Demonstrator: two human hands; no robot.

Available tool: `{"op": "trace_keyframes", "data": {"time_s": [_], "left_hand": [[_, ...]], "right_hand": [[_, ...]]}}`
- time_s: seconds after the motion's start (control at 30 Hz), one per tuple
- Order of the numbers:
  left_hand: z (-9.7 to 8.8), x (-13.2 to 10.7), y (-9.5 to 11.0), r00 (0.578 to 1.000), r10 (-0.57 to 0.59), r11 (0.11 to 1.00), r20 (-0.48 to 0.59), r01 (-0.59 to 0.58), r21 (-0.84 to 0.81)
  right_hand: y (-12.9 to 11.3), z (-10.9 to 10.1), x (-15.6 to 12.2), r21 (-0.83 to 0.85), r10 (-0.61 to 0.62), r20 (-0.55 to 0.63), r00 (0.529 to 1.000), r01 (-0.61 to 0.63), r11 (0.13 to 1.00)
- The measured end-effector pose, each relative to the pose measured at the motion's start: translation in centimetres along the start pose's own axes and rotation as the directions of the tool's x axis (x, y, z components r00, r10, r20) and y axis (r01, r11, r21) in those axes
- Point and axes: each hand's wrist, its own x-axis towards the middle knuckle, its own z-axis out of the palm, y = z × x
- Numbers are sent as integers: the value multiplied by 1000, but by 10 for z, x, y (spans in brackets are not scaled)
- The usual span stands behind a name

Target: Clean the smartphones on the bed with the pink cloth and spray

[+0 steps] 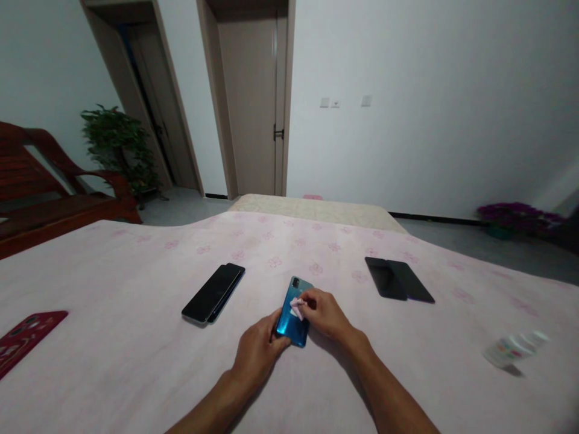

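A blue smartphone (289,327) lies back side up on the pink flowered cloth (149,361), its camera bump at the far end. My left hand (260,345) grips its left edge near the lower corner, thumb at the near end. Over the phone's back, my right hand (326,312) pinches a small pale pink wipe or folded cloth (297,306), pressed against the blue surface. A whitish patch shows beneath the wipe; I cannot tell what it is.
To the left, two dark phones (212,295) lie overlapped. Two thin black panels (398,280) rest at the right. A white bottle (513,349) is at the far right. A red phone or case (29,340) sits at the left edge. Beyond stand a wooden bench (58,181) and a plant (117,144).
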Motion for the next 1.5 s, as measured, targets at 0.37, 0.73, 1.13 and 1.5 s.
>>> {"op": "trace_keyframes", "data": {"time_s": [0.37,0.73,1.13,1.5], "left_hand": [[0,0,-9,998,60,947,28,-66,315],[36,4,19,993,93,839,-73,-39,543],[45,10,18,984,164,707,-70,-68,704],[30,10,23,986,164,738,-41,-95,668]], "right_hand": [[-3,-2,-5,-8,-28,98,995,29,1000],[16,-16,-2,-126,54,-158,986,-74,989],[22,-13,-5,27,100,-160,982,-97,995],[-2,-20,-5,342,134,63,989,-147,928]]}}
